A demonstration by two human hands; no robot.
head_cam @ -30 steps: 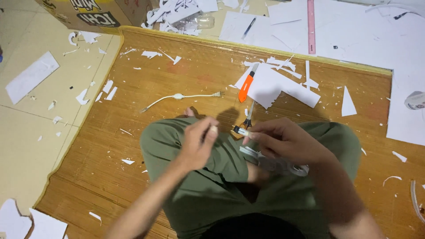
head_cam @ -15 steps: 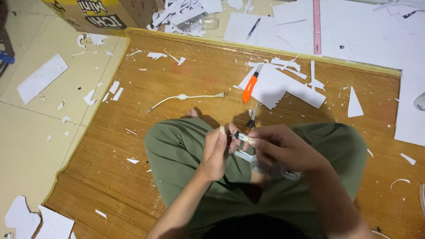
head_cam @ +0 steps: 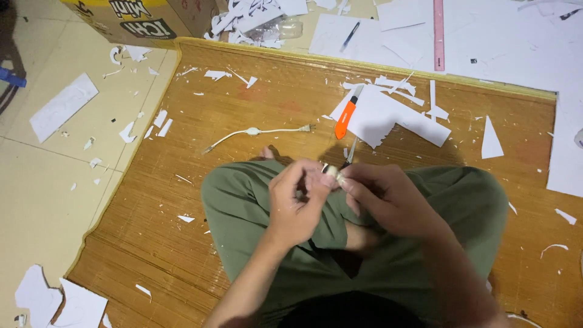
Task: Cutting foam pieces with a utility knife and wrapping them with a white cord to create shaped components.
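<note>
I sit cross-legged in green trousers on a woven mat [head_cam: 152, 243]. My left hand [head_cam: 297, 200] and my right hand [head_cam: 388, 197] meet above my knees, their fingertips pinching one small pale object [head_cam: 333, 176]. A thin dark tool tip [head_cam: 349, 155] sticks up from the right hand's grip; its nature is unclear. An orange utility knife [head_cam: 346, 115] lies on the mat just beyond my hands, beside cut white paper pieces [head_cam: 388, 118]. A white cable with a plug [head_cam: 258, 132] lies to the left of the knife.
A pink ruler [head_cam: 438, 33] and a pen [head_cam: 350, 36] rest on white sheets at the far edge. A cardboard box [head_cam: 130, 18] stands at the top left. Paper scraps litter the tiled floor [head_cam: 42, 182] on the left and the mat.
My left hand has come across to the right hand, and both now pinch the small object together. The view has shifted slightly.
</note>
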